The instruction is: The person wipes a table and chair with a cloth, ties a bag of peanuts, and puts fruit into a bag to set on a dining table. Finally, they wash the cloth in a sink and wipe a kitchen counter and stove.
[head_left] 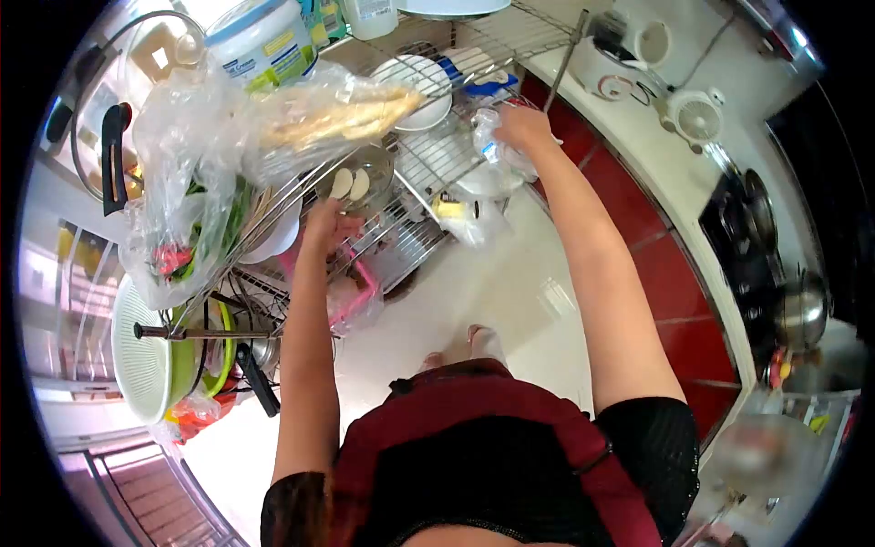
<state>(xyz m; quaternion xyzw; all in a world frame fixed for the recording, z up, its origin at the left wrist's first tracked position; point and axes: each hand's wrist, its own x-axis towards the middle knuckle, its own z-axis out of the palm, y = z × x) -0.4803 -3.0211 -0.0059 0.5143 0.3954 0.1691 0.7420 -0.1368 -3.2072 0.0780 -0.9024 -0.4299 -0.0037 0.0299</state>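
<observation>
My left hand [324,227] is closed at the near rim of a clear bowl [381,173] by the wire rack's edge. Two pale, crescent-shaped pieces [351,185] show in the bowl. Farther right, my right hand [525,130] reaches onto the rack, its fingers closed on a crumpled clear plastic bag [493,146]; the fingertips are partly hidden. A white bowl [421,77] stands on the shelf between and beyond the hands. Just above my left hand lies a plastic bag with a long, pale yellow food [342,118] inside.
Green vegetables [232,219] in a clear bag hang over the rack's left side. A white tub [260,46] stands at the back. Below left is a white-green colander [141,356]. A counter [629,128] with red cabinet doors [656,278] runs along the right, holding pans [752,214].
</observation>
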